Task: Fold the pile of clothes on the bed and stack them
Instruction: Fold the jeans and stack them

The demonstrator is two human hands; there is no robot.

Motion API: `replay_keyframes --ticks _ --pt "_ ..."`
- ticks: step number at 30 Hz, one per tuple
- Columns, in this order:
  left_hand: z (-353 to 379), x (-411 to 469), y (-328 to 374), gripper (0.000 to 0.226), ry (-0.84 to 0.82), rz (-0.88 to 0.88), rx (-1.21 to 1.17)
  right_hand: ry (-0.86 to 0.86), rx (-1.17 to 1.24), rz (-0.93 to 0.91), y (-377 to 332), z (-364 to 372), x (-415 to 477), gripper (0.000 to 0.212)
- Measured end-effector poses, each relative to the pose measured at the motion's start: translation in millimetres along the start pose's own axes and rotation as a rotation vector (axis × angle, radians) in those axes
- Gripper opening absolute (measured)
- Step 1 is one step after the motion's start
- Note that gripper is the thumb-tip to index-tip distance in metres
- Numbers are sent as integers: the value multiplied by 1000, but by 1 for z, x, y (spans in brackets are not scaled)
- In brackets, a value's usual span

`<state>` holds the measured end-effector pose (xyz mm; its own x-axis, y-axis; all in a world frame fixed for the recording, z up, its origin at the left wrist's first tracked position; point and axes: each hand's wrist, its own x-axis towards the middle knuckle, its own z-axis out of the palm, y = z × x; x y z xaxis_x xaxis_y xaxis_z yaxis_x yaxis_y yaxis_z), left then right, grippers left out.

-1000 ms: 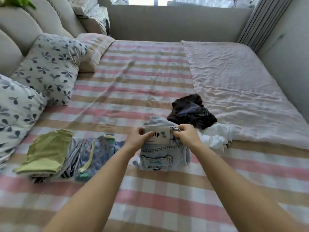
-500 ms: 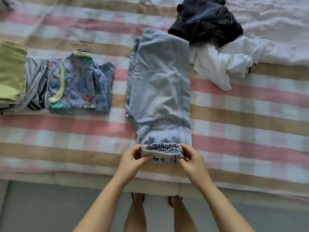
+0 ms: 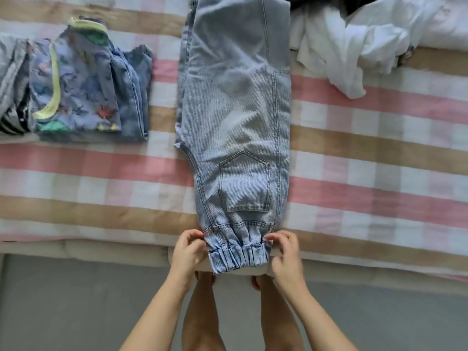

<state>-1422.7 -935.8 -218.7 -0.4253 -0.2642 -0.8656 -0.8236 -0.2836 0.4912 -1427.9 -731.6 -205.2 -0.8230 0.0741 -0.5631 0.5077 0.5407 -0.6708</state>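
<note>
**Jeans laid lengthwise on the bed, both hands at the waistband**

A pair of light blue jeans (image 3: pixel 238 122) lies flat on a pink, tan and white checked bed (image 3: pixel 379 173), folded in half lengthwise with a back pocket facing up. The legs run away from the viewer and out of the top of the view. The gathered elastic waistband is nearest the viewer and hangs just past the mattress edge.

The left hand (image 3: pixel 188 252) pinches the waistband's left side with curled fingers. The right hand (image 3: pixel 285 254) pinches the right side the same way.

Several things could likely spoil the fold. The lower leg peeks out along the left side, so folding now would probably give a crooked bundle. With the waistband overhanging, a loosened grip might let the denim slide toward the floor. A crumpled white garment (image 3: pixel 354 46) lies against the jeans' far right side and could be dragged along. A folded stack (image 3: pixel 83 87) sits just beside the jeans on the left, where a wide sweep may knock it.
</note>
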Motion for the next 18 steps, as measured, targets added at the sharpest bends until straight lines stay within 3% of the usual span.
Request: replay_keyframes --ticks 3,5,8,10,13,18 --pt "11 0 12 21 200 299 234 217 160 50 -14 -5 17 40" --pt "19 2 26 17 253 431 269 229 278 118 -28 -9 35 35" --pt "36 7 44 18 318 519 277 203 370 256 -38 -9 58 49" --pt "48 5 43 27 343 522 325 221 412 329 -39 -6 60 42" --pt "57 0 23 45 426 391 322 175 426 369 -29 2 46 25" --pt "53 3 7 37 468 279 295 60 536 359 -12 19 22 13"
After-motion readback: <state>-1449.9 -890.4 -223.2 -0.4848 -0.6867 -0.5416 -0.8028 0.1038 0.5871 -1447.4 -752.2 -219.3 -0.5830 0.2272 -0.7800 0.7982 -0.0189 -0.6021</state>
